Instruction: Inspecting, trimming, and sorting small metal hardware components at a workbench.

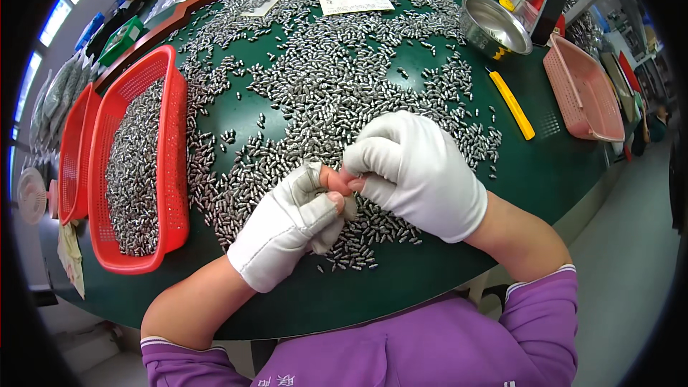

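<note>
My left hand (283, 226) and my right hand (419, 175) meet over a wide spread of small shiny metal parts (326, 111). Both wear white gloves, with some bare fingertips showing. The thumb and fingers of the right are pinched together against the bare left index fingertip. The left fingers are curled, with the thumb close to the index finger. Whatever sits between the fingertips is too small or too covered to make out. Loose metal parts lie on the green tabletop (287, 312) below and around both hands.
A red plastic basket (179, 165) heaped with metal parts stands at left, a second red basket (72, 165) beside it. At right are a steel bowl (494, 25), a yellow utility knife (512, 104) and a pink basket (584, 89). A paper slip (355, 0) lies on the far parts.
</note>
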Available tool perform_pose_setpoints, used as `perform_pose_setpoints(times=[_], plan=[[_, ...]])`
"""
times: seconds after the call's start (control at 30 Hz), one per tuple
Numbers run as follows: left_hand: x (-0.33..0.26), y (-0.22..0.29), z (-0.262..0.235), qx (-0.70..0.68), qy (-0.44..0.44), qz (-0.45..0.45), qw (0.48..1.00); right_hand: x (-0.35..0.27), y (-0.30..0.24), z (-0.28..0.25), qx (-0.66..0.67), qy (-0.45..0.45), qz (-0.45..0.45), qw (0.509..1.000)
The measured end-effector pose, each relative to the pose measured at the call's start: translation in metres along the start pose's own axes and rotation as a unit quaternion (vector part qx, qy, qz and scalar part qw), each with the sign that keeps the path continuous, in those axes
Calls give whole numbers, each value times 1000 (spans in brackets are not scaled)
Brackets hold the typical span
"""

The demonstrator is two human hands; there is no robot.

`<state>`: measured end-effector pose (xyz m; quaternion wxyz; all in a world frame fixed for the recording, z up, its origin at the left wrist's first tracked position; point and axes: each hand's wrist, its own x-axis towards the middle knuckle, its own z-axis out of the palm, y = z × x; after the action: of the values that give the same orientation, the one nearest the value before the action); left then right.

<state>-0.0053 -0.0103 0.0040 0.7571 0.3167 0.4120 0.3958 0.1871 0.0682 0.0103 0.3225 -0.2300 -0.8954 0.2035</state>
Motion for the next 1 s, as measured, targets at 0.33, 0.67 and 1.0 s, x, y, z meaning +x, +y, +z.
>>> perform_pose_setpoints(times=[0.33,0.67,1.0], plan=[[-1,0,3,31,11,-20,999,-3,-1,-2,66,-19,43,997],[-1,-1,4,30,19,-8,999,-6,4,-2,-161,-102,58,980],[-1,-1,5,26,19,-9,999,-5,7,0,-170,-113,25,979]])
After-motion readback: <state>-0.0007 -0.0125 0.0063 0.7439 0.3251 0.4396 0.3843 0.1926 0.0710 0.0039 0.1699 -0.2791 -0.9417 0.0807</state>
